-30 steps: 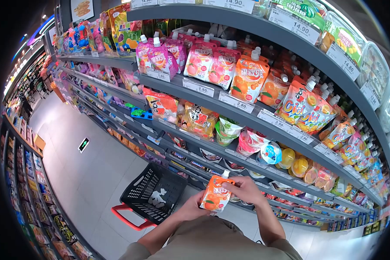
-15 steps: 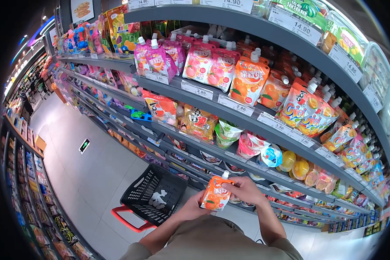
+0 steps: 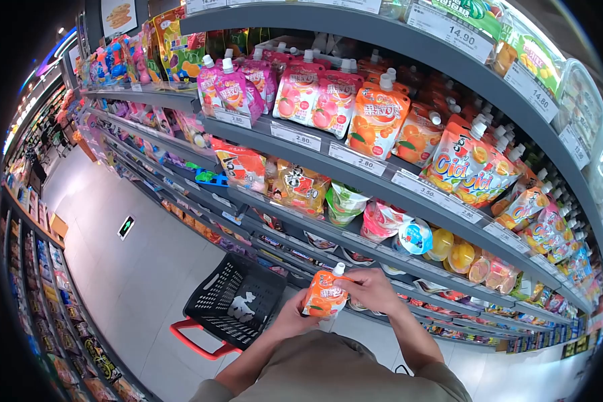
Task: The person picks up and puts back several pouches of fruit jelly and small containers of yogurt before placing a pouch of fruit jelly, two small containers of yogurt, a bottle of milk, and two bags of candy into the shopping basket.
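Note:
An orange spouted jelly drink pouch with a white cap is held upright in front of my body. My left hand is closed around its lower left side. The fingers of my right hand pinch its upper right edge, just below the cap. Beside my left forearm a black shopping basket with a red handle stands on the floor; a crumpled white thing lies in it. Similar orange pouches stand on the shelf ahead.
The long shelf curves across in front of me with pink pouches, Cici pouches and bagged jellies. Another stocked shelf runs along the left side of the aisle. A green floor sign marks the tiles.
The pouch and both hands have shifted slightly left and down in view, and the pouch leans back a little more. The shelf view has shifted slightly left.

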Tool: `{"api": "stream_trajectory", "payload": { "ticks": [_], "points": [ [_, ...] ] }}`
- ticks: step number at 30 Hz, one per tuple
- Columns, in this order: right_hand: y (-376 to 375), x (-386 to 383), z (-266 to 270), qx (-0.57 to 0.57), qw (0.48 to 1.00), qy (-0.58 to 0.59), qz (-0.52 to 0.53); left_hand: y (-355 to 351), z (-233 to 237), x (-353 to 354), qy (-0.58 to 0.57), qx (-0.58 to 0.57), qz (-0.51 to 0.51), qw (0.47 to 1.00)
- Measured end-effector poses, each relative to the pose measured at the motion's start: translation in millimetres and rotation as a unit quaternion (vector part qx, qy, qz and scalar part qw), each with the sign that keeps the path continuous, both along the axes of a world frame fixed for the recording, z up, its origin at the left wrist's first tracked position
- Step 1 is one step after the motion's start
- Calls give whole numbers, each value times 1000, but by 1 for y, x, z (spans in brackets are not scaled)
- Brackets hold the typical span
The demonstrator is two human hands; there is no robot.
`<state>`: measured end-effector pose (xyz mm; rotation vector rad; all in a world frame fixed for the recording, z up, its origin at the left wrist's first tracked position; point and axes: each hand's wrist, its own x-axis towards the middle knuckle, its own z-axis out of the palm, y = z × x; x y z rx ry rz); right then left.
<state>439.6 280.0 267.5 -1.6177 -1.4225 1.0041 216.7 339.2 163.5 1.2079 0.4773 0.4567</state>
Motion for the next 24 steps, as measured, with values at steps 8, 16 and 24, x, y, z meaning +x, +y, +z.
{"api": "stream_trajectory", "payload": {
  "ticks": [8,16,24],
  "points": [
    [1,0,77,108,994,-12,-8,7,-26,-12,-13,-70,-45,996],
    [2,-6,121,148,988,-44,-6,5,-40,-17,16,-88,-79,993],
    [9,-11,121,163,984,-68,17,8,-50,-22,42,-112,-87,989]
  ]
}}
